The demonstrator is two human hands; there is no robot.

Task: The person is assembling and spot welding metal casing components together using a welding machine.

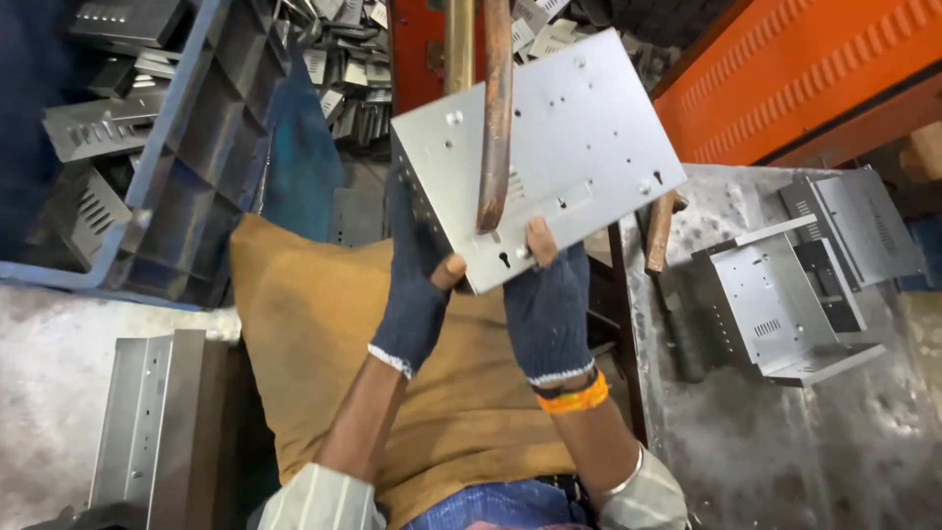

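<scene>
Panel: a flat grey sheet-metal plate (pixel 579 137), roughly rectangular, with small punched holes, keyhole slots and a short row of louvre slits; one side is folded into a perforated flange.
Position: held up in the air over the lap, left of the tabletop (pixel 746 461), against a rusty curved rod (pixel 496 118) that crosses its face.
Orientation: tilted, its long axis running from lower left to upper right; the broad face is turned toward the camera.
Left hand (pixel 417 285): in a dark blue knit fingerless glove, gripping the plate's lower left corner and flange.
Right hand (pixel 549 304): same glove, orange band at the wrist, clamped on the lower edge, bare thumb on the face.
Tabletop: dusty grey metal; a folded metal bracket (pixel 775 304) lies near its right edge, a wooden-handled hammer (pixel 662 236) at its left edge.
Lap: a brown cloth (pixel 314 324).
</scene>
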